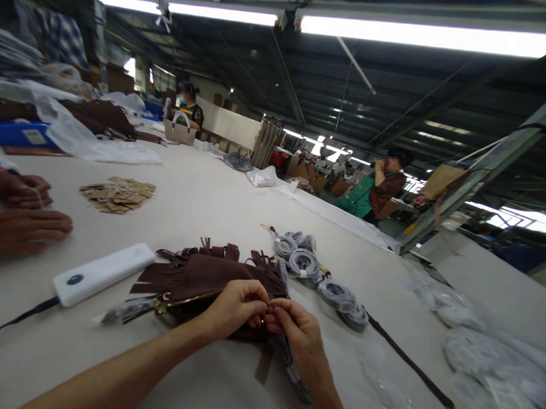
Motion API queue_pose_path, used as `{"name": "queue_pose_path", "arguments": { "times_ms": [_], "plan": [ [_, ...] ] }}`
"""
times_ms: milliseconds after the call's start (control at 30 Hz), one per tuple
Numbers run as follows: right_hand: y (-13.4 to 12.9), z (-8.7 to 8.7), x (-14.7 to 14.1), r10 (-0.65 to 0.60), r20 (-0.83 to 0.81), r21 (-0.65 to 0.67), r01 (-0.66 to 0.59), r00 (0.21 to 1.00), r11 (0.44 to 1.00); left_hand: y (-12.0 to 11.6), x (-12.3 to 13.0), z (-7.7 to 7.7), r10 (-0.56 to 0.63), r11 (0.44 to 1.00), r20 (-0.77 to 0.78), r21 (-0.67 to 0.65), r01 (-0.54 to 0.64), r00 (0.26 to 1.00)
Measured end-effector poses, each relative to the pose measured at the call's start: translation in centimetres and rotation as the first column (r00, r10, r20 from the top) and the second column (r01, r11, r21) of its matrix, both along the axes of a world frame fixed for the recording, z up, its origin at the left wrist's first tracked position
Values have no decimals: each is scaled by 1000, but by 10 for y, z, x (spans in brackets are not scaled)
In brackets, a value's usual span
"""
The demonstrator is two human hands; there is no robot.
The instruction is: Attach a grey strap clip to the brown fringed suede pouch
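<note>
A dark brown fringed bag lies on the table, its gold zipper running along the near edge. Over the bag's right end, my left hand and my right hand meet with fingertips pinched together. A small gold glint shows between them, but the thing they pinch is too small to make out. From the bag's left end sticks a tassel wrapped in clear plastic. To the right, several rolled straps in grey wrapping lie near a long brown strap with gold hardware.
A white power bank with a black cable lies left of the bag. Beyond it is a pile of tan tags. A co-worker's hands rest at the left edge. Plastic bags lie at right; a metal post rises there.
</note>
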State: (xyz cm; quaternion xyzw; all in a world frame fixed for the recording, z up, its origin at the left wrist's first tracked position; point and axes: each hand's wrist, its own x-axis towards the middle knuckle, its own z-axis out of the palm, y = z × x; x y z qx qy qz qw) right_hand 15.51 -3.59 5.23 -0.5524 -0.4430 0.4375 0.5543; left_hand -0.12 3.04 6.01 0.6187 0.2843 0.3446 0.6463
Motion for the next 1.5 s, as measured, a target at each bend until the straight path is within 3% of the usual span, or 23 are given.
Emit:
{"name": "queue_pose_path", "arguments": {
  "times_ms": [233, 367, 1200, 1500],
  "plan": [
    [0, -3, -3, -15, -70, -27, 13, 997, 1000, -2, -2, 2, 101, 948, -121, 312, -58, 987],
    [0, -4, -3, -5, -81, -29, 2, 997, 1000, -2, -2, 1, 156, 908, -167, 413, -74, 974],
    [1, -9, -3, 20, -14, 5, -20, 1000, 1000, -4, -1, -1, 132, 911, -230, 411, -27, 964],
    [0, -11, -4, -4, 50, 51, 2, 999, 999, -9, 4, -5, 239, 860, -235, 503, -92, 942]
  ]
}}
